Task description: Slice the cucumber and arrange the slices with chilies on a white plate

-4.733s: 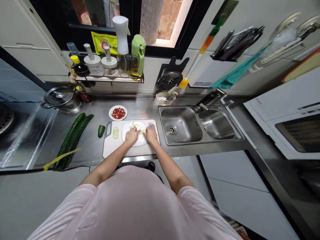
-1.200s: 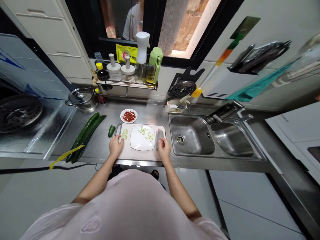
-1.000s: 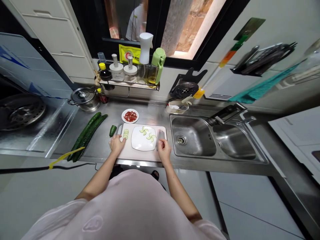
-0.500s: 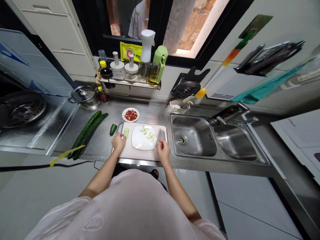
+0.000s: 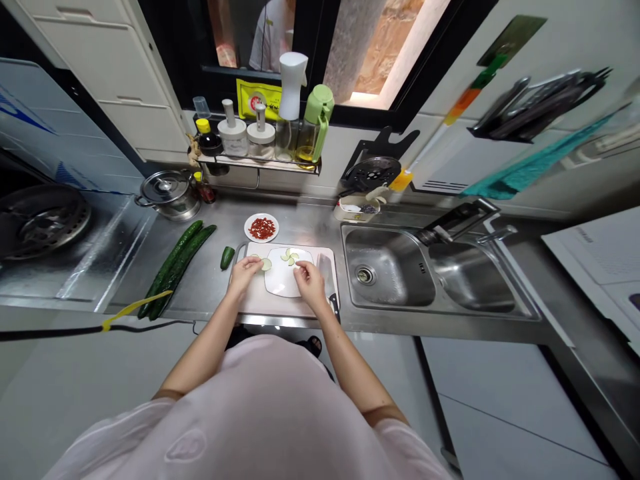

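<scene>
While both arms reach forward across the board (image 5: 280,305), the left hand (image 5: 245,272) pinches a cucumber slice (image 5: 267,265) at the plate's (image 5: 280,287) edge; the right hand (image 5: 310,280) pinches narrowly, its hold unclear. Few slices (image 5: 290,257) sit fanned on the plate, with the knife (image 5: 327,280) right of them; a stub (image 5: 227,257) and two whole cucumbers (image 5: 177,270) lie uncut on the counter (image 5: 210,293) at left.

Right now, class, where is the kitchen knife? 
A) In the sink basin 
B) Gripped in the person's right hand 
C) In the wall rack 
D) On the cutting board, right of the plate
D: the kitchen knife lies along the right side of the white cutting board, beyond the white plate, while the left hand and right hand are both over the plate, away from its handle.
</scene>
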`<action>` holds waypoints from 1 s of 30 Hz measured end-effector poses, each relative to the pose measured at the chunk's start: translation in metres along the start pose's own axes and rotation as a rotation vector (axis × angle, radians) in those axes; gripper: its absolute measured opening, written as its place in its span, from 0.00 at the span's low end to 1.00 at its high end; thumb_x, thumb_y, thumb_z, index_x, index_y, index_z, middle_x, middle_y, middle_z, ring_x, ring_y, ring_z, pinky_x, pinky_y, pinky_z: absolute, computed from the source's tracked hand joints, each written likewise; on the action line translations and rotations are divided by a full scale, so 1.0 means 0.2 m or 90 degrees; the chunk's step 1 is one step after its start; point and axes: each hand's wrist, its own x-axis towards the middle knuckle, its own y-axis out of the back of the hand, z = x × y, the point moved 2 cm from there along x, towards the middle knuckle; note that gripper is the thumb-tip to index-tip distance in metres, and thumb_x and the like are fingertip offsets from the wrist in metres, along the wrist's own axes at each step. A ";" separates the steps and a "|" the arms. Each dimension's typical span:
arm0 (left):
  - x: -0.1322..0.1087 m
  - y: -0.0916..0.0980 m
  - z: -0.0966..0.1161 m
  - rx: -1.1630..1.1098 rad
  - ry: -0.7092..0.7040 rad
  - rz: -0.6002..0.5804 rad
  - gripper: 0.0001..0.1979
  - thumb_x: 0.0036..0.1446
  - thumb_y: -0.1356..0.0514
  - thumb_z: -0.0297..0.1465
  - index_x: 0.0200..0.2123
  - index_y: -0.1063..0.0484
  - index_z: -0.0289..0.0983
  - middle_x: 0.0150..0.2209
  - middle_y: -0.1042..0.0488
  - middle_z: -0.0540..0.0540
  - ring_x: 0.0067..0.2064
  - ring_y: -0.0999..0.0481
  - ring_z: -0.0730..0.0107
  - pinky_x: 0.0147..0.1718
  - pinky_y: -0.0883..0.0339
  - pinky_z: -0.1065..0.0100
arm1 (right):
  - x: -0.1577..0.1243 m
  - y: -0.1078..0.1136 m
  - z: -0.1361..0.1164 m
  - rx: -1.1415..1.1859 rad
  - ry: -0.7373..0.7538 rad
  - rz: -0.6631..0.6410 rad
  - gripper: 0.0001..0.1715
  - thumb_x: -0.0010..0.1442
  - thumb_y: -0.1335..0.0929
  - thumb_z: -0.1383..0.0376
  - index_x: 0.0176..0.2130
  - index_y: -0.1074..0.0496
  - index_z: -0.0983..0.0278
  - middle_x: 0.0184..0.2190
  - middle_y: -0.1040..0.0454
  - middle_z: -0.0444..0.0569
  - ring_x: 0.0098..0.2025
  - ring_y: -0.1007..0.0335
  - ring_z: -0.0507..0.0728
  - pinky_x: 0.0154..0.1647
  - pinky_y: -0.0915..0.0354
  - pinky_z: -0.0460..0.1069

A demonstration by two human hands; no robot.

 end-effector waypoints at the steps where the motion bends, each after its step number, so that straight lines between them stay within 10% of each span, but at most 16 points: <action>1: -0.02 -0.01 0.04 -0.034 0.011 -0.036 0.19 0.39 0.34 0.40 0.33 0.27 0.33 0.31 0.25 0.45 0.34 0.26 0.69 0.37 0.33 0.66 | 0.02 -0.01 -0.04 0.007 0.019 -0.016 0.15 0.59 0.38 0.60 0.43 0.31 0.63 0.34 0.30 0.47 0.31 0.36 0.52 0.37 0.39 0.47; 10: -0.15 -0.07 0.24 -0.121 -0.019 -0.161 0.17 0.39 0.33 0.37 0.32 0.26 0.33 0.33 0.25 0.45 0.35 0.28 0.70 0.38 0.35 0.69 | 0.11 -0.06 -0.27 0.045 0.134 -0.139 0.11 0.61 0.39 0.61 0.37 0.29 0.62 0.33 0.29 0.48 0.37 0.35 0.54 0.39 0.40 0.47; 18: -0.16 -0.09 0.25 -0.114 0.044 -0.130 0.19 0.49 0.40 0.44 0.38 0.29 0.35 0.30 0.25 0.46 0.25 0.34 0.80 0.22 0.47 0.76 | 0.14 -0.01 -0.24 0.136 0.071 -0.054 0.12 0.60 0.39 0.59 0.33 0.31 0.63 0.32 0.29 0.47 0.34 0.34 0.53 0.33 0.40 0.46; 30: -0.23 -0.20 0.42 -0.207 0.189 -0.364 0.27 0.52 0.48 0.53 0.30 0.29 0.32 0.20 0.31 0.47 0.19 0.38 0.82 0.16 0.53 0.77 | 0.15 0.15 -0.36 0.170 0.120 0.013 0.12 0.61 0.38 0.59 0.34 0.30 0.62 0.32 0.30 0.47 0.37 0.34 0.52 0.33 0.39 0.45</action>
